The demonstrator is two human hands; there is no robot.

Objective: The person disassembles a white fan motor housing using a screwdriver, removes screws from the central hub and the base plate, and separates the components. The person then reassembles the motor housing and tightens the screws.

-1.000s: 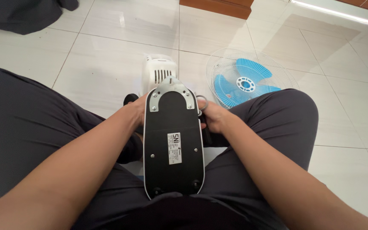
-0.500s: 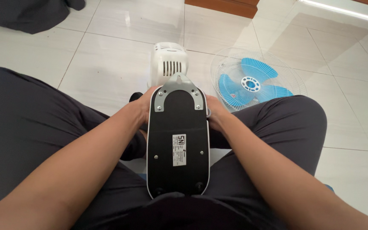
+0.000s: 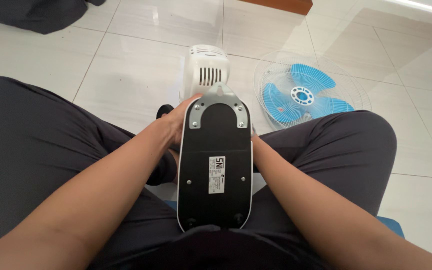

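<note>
Sitting low over pale floor tiles (image 3: pixel 141 75), dark-trousered knees spreading to left and right. Resting between the thighs, nearest of all: the fan base (image 3: pixel 216 165), turned underside up, black panel with a white rim and a small pale label in the middle. Running near to far along its long axis, rounded near end close to the lap, far end capped by a grey metal bracket (image 3: pixel 219 105) with screws at its corners.

Gripping the base from both sides at its far half. Left hand (image 3: pixel 173 127) pressing flat against the left edge, fingers together and curling round the rim, thumb lying near the bracket. Right hand (image 3: pixel 256 145) mostly hiding behind the right edge, only a sliver showing; touching the rim, yet whether those fingers are clamped or loose cannot tell. Both hands sitting about equally near, one on each long side, the base lying straight between them.

Beyond the bracket, standing just past the far end: the white motor housing (image 3: pixel 207 70) with vent slots. Further right, lying flat on the tiles: a wire guard (image 3: pixel 276 70) holding the blue fan blade (image 3: pixel 301 95). Far left, a dark cloth heap (image 3: pixel 36 15).
</note>
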